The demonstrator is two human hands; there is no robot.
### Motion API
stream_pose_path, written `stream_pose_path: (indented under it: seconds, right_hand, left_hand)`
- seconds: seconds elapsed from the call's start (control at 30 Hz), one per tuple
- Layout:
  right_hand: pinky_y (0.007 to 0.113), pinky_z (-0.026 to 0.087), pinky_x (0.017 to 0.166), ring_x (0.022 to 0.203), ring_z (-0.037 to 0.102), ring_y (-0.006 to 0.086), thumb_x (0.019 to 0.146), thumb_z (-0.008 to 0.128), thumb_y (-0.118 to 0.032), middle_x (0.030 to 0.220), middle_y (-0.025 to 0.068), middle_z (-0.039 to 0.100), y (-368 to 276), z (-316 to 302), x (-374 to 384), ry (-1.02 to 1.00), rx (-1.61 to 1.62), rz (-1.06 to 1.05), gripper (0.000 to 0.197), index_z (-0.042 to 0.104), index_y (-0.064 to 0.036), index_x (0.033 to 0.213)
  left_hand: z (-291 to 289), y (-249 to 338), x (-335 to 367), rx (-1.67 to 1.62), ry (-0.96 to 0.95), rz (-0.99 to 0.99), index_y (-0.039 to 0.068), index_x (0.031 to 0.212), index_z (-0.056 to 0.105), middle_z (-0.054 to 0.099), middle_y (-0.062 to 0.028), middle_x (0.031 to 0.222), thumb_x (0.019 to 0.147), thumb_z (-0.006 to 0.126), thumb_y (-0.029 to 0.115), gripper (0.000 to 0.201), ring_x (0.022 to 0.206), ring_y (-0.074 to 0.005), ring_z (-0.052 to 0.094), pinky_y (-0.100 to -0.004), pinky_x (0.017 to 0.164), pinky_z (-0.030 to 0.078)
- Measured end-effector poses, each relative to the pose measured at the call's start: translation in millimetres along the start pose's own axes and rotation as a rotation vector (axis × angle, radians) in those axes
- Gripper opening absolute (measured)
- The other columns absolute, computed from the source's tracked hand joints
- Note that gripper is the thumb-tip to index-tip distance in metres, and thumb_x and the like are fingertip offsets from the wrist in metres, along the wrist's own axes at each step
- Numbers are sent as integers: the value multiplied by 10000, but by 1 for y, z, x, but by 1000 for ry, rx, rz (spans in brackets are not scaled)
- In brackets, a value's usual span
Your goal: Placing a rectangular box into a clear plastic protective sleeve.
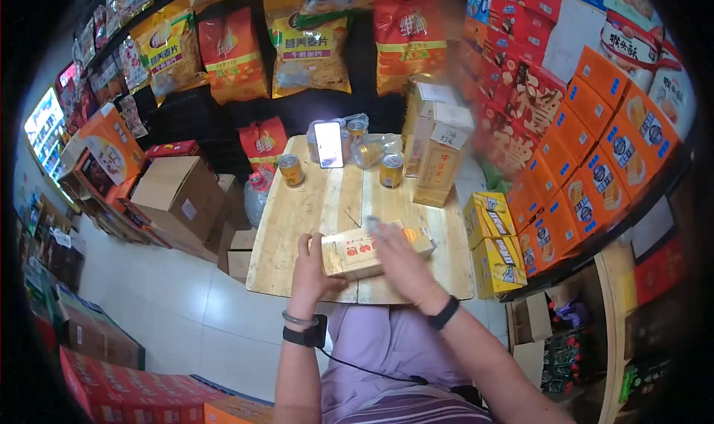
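Note:
A long gold carton (348,251) with red printing lies on its side near the front edge of the small wooden table (297,216). Around its left end my left hand (311,269) is closed, thumb along the near side and fingers at the back. My right hand (400,259) lies over the top of the carton, right of its middle, its fingertips blurred. A small whitish-grey thing shows at those fingertips; it may be a cloth, but the blur hides its kind.
Two gold cans, a left can (291,170) and a right can (391,170), stand behind the carton near a lit phone (328,144). Tall gold cartons (440,156) stand at the table's back right. Yellow boxes (498,264) and stacked orange boxes (584,178) rise at the right, an open cardboard box (178,201) at the left.

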State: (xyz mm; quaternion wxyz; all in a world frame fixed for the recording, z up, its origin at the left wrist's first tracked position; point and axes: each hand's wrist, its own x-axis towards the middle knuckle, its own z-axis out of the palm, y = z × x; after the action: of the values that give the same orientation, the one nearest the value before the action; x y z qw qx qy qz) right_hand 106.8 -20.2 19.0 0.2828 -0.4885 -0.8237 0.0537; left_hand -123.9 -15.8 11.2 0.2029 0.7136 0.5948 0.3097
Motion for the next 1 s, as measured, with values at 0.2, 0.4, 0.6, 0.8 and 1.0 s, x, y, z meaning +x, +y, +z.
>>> stream_pose_path:
  seconds: [0.2,0.4,0.6,0.8,1.0]
  right_hand:
    - [432,340,1156,1384,381,408,923,535,-58,1449,223,455,29,-24,-11,82,-17,191,439,513,24,1354]
    - [474,284,1187,1367,412,363,860,543,-68,1426,236,475,-29,37,20,74,-385,-37,479,525,67,1319]
    - [450,300,1184,1360,401,382,899,541,-95,1432,245,451,-63,48,31,-11,-298,-293,487,477,94,1343]
    - [430,307,1175,1362,406,332,956,546,-142,1392,177,511,-8,-13,1,24,-184,-68,417,532,34,1333]
    - [447,283,1190,1382,383,370,941,543,-111,1398,189,503,21,-19,-11,147,-135,164,382,567,20,1298]
  left_hand:
    - [2,6,2,54,17,16,14,1405,370,345,-278,1436,411,970,167,1171,1183,-454,540,-428,974,502]
    - [1,-1,0,74,18,43,3,1404,365,344,-294,1427,420,966,164,1164,1161,-470,544,-437,965,505]
    - [8,-10,2,20,67,68,10,1412,359,329,-293,1445,436,964,159,1158,1185,-470,533,-452,966,503]
    - [3,2,0,60,13,24,27,1415,360,325,-271,1455,420,974,153,1176,1208,-458,523,-442,976,507]
    - [0,7,0,51,20,40,27,1398,372,338,-265,1440,423,969,146,1150,1207,-443,524,-434,985,503]
